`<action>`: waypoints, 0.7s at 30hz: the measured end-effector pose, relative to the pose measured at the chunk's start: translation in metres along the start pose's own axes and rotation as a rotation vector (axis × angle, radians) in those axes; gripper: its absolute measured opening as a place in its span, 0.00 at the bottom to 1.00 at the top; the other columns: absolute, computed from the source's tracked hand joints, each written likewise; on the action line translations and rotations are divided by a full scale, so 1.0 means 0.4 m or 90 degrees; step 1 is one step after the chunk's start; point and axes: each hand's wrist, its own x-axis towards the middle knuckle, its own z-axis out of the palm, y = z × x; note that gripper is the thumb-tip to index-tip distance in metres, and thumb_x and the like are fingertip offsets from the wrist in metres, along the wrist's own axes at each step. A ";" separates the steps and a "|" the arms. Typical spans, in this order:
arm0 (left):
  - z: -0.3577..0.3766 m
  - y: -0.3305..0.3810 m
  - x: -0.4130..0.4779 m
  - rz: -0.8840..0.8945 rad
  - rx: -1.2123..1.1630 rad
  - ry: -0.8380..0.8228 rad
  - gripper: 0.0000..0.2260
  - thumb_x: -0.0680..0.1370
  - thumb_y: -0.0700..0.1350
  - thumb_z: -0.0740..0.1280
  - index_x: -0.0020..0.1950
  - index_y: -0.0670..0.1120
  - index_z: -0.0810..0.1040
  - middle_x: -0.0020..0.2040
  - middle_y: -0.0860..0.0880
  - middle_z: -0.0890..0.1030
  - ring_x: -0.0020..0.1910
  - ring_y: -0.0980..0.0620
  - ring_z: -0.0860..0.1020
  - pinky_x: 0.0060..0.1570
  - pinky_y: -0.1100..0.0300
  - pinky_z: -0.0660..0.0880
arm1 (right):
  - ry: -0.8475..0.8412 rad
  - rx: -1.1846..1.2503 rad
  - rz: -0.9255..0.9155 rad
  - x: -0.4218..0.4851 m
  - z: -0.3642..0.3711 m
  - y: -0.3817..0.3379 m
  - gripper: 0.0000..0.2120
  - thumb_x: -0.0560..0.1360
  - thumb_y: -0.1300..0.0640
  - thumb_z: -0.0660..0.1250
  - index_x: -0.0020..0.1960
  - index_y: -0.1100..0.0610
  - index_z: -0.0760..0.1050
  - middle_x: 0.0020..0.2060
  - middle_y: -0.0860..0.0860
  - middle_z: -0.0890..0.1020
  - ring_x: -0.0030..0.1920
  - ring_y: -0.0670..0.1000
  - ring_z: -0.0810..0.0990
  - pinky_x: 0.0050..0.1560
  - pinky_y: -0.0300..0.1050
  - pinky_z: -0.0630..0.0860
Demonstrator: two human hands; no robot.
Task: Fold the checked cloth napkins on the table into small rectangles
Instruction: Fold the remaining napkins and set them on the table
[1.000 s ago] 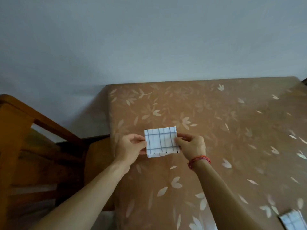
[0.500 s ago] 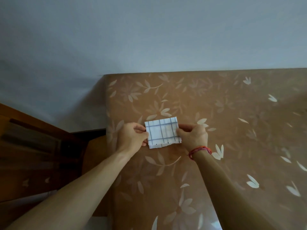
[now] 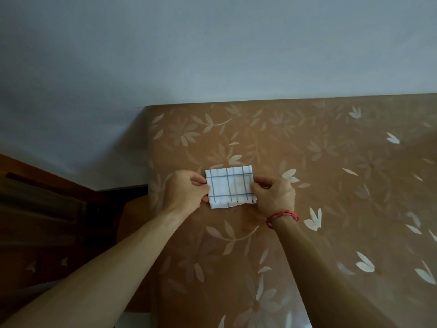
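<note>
Pinches the folded checked napkin (image 3: 229,187) at its left edge with the left hand (image 3: 183,191), grip closed on the cloth. Pinches the right edge the same way with the right hand (image 3: 274,195) (red cord bracelet (image 3: 281,215) at the wrist). Holds the small rectangle over the leaf-patterned tabletop (image 3: 331,185), near its far left corner; cannot tell whether touching.

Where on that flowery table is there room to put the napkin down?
The widest bare table lies right of the right hand. A strip runs between the napkin and the wall-side edge. Crowded only where both hands pinch the napkin; left of the left hand, the table ends.
</note>
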 end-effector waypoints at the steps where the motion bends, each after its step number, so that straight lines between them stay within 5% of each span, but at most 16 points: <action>1: -0.005 0.003 0.001 -0.002 0.001 -0.016 0.06 0.74 0.39 0.73 0.50 0.42 0.82 0.38 0.48 0.84 0.30 0.54 0.83 0.25 0.63 0.74 | 0.002 -0.006 -0.002 0.000 0.002 -0.001 0.10 0.75 0.59 0.67 0.53 0.51 0.84 0.36 0.42 0.80 0.34 0.37 0.74 0.32 0.24 0.66; 6: -0.037 0.003 -0.007 0.179 0.206 0.028 0.06 0.78 0.46 0.68 0.52 0.47 0.82 0.44 0.53 0.82 0.40 0.57 0.78 0.39 0.68 0.73 | 0.045 -0.064 -0.080 0.009 0.015 0.002 0.13 0.74 0.57 0.67 0.57 0.50 0.81 0.48 0.46 0.76 0.50 0.50 0.78 0.48 0.41 0.73; 12: 0.035 -0.051 0.012 0.513 0.381 -0.016 0.21 0.77 0.35 0.66 0.70 0.37 0.71 0.71 0.41 0.72 0.72 0.45 0.68 0.70 0.52 0.65 | 0.023 -0.200 -0.395 -0.013 0.082 -0.011 0.20 0.75 0.60 0.61 0.66 0.60 0.72 0.64 0.57 0.74 0.64 0.57 0.72 0.63 0.50 0.72; 16: 0.071 -0.089 0.024 0.528 0.466 -0.047 0.26 0.77 0.41 0.65 0.73 0.36 0.65 0.73 0.39 0.68 0.75 0.45 0.63 0.73 0.48 0.60 | -0.145 -0.297 -0.476 -0.017 0.136 0.013 0.27 0.79 0.55 0.59 0.75 0.65 0.60 0.75 0.59 0.63 0.76 0.56 0.58 0.75 0.52 0.59; 18: 0.067 -0.095 0.022 0.530 0.515 -0.049 0.24 0.79 0.44 0.54 0.75 0.37 0.63 0.74 0.39 0.66 0.76 0.45 0.60 0.74 0.48 0.58 | -0.203 -0.305 -0.467 -0.026 0.147 0.020 0.29 0.80 0.52 0.46 0.78 0.62 0.49 0.78 0.55 0.52 0.78 0.51 0.47 0.77 0.49 0.50; 21: 0.053 -0.103 0.024 0.550 0.558 -0.062 0.25 0.81 0.46 0.48 0.76 0.38 0.61 0.76 0.41 0.62 0.77 0.46 0.56 0.76 0.48 0.55 | -0.203 -0.319 -0.462 -0.031 0.152 0.031 0.30 0.79 0.49 0.37 0.79 0.60 0.45 0.78 0.53 0.47 0.78 0.48 0.43 0.78 0.47 0.45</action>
